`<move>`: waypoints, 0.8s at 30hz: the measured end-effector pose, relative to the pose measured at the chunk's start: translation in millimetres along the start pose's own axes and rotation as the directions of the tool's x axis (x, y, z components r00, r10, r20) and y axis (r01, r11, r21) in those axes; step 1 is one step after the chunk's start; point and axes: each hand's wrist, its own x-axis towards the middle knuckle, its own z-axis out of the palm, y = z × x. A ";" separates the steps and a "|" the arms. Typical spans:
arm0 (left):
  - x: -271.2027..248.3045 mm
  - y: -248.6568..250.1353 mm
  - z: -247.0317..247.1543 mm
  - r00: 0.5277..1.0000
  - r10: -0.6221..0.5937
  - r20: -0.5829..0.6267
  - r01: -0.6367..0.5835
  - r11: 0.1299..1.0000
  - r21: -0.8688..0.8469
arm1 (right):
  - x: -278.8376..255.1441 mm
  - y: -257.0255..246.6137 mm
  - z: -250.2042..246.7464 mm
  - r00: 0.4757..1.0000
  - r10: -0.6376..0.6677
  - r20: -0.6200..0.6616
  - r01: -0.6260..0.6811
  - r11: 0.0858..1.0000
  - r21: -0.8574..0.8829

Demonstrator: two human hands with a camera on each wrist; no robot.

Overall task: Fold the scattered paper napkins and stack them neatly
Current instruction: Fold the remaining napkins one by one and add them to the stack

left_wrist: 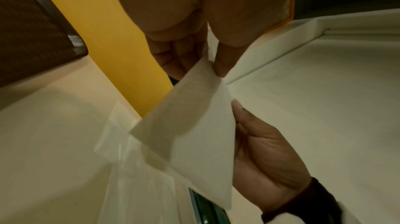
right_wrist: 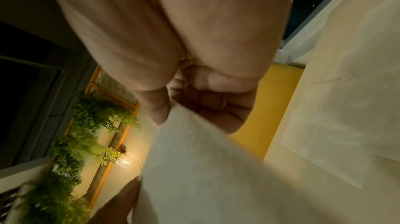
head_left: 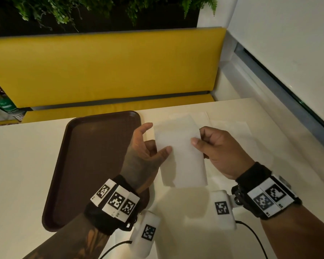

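A white paper napkin is held up above the cream table, folded into a tall rectangle. My left hand pinches its left edge between thumb and fingers. Gripping the right edge is my right hand, thumb on the front face. The left wrist view shows the napkin with my thumb pinching its top corner and the right hand on its far side. In the right wrist view the napkin fills the lower middle under my thumb and curled fingers. More flat napkins lie on the table behind.
A dark brown tray lies on the table left of my hands, with nothing on it. A yellow bench runs along the table's far side. A window ledge borders the right. Cables trail from both wrist units near the front edge.
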 end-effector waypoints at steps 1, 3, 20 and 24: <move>0.6 -0.6 -3.3 1.000 -0.022 -0.008 0.022 1.000 -0.003 | -1.0 0.8 1.4 1.000 -0.007 0.001 0.007 1.000 0.003; 1.5 -1.4 -8.0 0.995 -0.096 0.011 0.096 0.995 -0.012 | -2.7 1.9 4.5 0.999 -0.033 0.006 0.033 0.999 0.007; -0.9 3.0 -17.8 0.955 -0.267 0.132 0.273 0.962 -0.028 | -1.4 -1.2 14.3 0.980 -0.193 -0.052 0.196 0.979 0.062; 1.8 6.6 -19.6 0.975 -0.167 0.149 0.179 0.981 -0.075 | -1.5 0.6 13.2 0.980 -0.193 -0.039 0.195 0.980 0.048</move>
